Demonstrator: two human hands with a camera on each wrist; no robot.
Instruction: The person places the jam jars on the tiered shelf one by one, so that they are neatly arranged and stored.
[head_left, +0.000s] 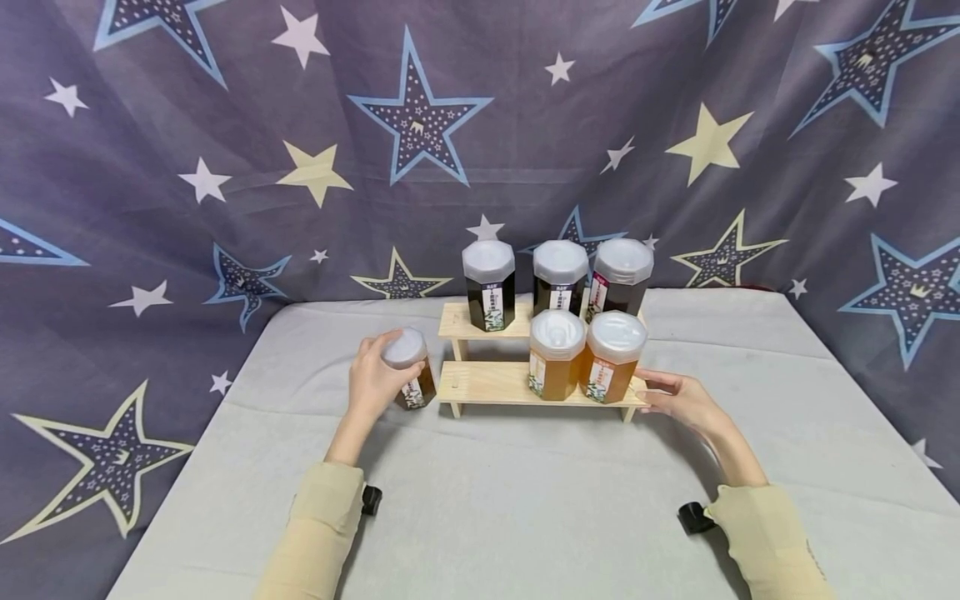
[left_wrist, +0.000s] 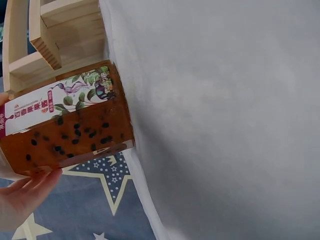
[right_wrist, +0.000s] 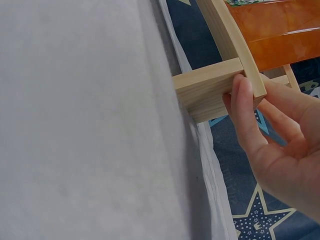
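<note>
My left hand [head_left: 375,379] grips a jar [head_left: 422,387] of amber-brown filling by its frosted white lid and upper sides. Dark seeds and a white label with purple print show on this jar [left_wrist: 75,130] in the left wrist view. It is upright beside the left end of a two-step wooden rack [head_left: 480,382], its base at the grey cloth. At the rack's right end, my right hand [head_left: 686,404] pinches the lower shelf's corner between thumb and fingers. In the right wrist view the fingers [right_wrist: 242,100] lie against the board end, by the rack leg [right_wrist: 210,87].
Two orange-amber jars, one left [head_left: 557,375] and one right [head_left: 611,379], stand on the lower step's right half. Three dark jars, left [head_left: 491,304], middle [head_left: 561,275] and right [head_left: 622,292], stand on the upper step. A star-patterned curtain [head_left: 525,142] hangs behind the cloth-covered table [head_left: 510,500].
</note>
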